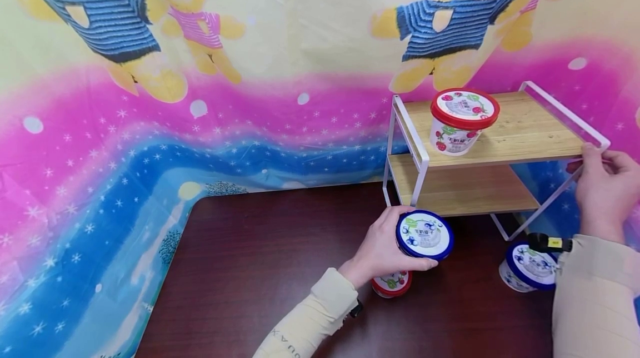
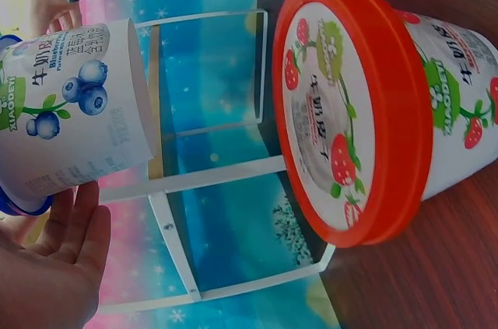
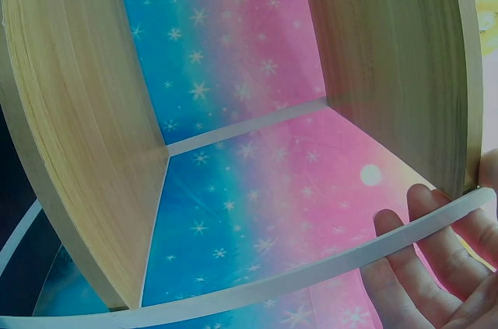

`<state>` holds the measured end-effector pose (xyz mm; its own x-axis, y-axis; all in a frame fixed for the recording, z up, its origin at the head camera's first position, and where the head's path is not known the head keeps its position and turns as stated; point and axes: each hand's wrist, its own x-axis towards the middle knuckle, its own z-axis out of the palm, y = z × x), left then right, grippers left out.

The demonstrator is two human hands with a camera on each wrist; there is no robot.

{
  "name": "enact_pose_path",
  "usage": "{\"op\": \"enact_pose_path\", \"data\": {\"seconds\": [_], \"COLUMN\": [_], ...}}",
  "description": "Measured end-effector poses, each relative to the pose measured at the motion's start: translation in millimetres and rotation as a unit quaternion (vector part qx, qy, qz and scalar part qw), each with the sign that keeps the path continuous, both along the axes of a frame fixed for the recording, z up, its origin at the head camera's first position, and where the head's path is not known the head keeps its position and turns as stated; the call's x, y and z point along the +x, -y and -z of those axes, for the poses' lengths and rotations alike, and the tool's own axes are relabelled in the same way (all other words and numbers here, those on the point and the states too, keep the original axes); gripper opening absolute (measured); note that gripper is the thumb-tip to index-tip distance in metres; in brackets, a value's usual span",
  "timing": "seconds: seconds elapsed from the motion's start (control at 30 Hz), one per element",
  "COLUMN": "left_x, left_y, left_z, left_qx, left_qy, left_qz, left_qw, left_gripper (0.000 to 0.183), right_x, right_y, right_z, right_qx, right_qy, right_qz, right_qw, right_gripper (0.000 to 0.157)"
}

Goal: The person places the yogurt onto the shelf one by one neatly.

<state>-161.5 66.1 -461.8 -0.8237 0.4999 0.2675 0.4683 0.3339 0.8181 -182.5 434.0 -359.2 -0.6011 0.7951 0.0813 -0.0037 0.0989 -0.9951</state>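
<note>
My left hand (image 1: pixel 381 248) holds a paper tub with a dark blue lid (image 1: pixel 426 235) above the table, in front of the shelf's left side. Blueberries are printed on its white wall (image 2: pixel 74 103) in the left wrist view. Below that hand stands a strawberry tub with a red lid (image 1: pixel 392 284), partly hidden by the hand. With thumb and fingers, my right hand (image 1: pixel 607 188) grips the white metal frame (image 3: pixel 327 255) of a two-tier wooden shelf (image 1: pixel 532 130) at its front right corner. Another red-lidded strawberry tub (image 1: pixel 465 116) sits on the top tier, towards the left.
A second blue-lidded tub (image 1: pixel 530 266) stands on the table before the shelf's right leg, partly covered by the right sleeve. The lower tier (image 1: pixel 470 188) lies under the top board. Behind the dark wooden table (image 1: pixel 260 269) hangs a bear-print cloth (image 1: pixel 300 91).
</note>
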Motion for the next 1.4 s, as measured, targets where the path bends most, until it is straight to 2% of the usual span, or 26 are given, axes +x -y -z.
{"op": "enact_pose_path", "data": {"seconds": [0.27,0.5,0.6,0.83,1.03,1.4], "left_x": [1.2,3.2,3.5,3.1,4.0,1.7], "left_y": [-10,-18,-22,-32,-40,-55], "left_z": [-4.3,-5.0,-5.6,-9.2,-13.6,-17.4], "left_qx": [-0.007,-0.01,-0.014,-0.036,-0.064,-0.112], "left_qy": [-0.036,-0.021,-0.028,-0.077,-0.07,-0.087], "left_qz": [0.014,0.026,0.031,0.033,0.041,0.036], "left_qw": [0.9992,0.9994,0.999,0.9958,0.9947,0.9892], "left_gripper": [0.094,0.094,0.095,0.099,0.1,0.104], "right_x": [0.0,-0.3,-0.6,-1.4,-0.4,1.8], "right_y": [1,0,0,0,1,3], "right_z": [0.3,0.2,-0.1,0.4,-0.7,-3.0], "right_qx": [0.001,-0.009,-0.015,-0.003,-0.015,-0.017], "right_qy": [0.008,0.01,0.012,0.016,0.019,0.014], "right_qz": [0.001,0.003,0.004,0.003,0.002,0.001], "right_qw": [1.0,1.0,1.0,1.0,1.0,1.0], "right_gripper": [0.013,0.013,0.015,0.012,0.015,0.017]}}
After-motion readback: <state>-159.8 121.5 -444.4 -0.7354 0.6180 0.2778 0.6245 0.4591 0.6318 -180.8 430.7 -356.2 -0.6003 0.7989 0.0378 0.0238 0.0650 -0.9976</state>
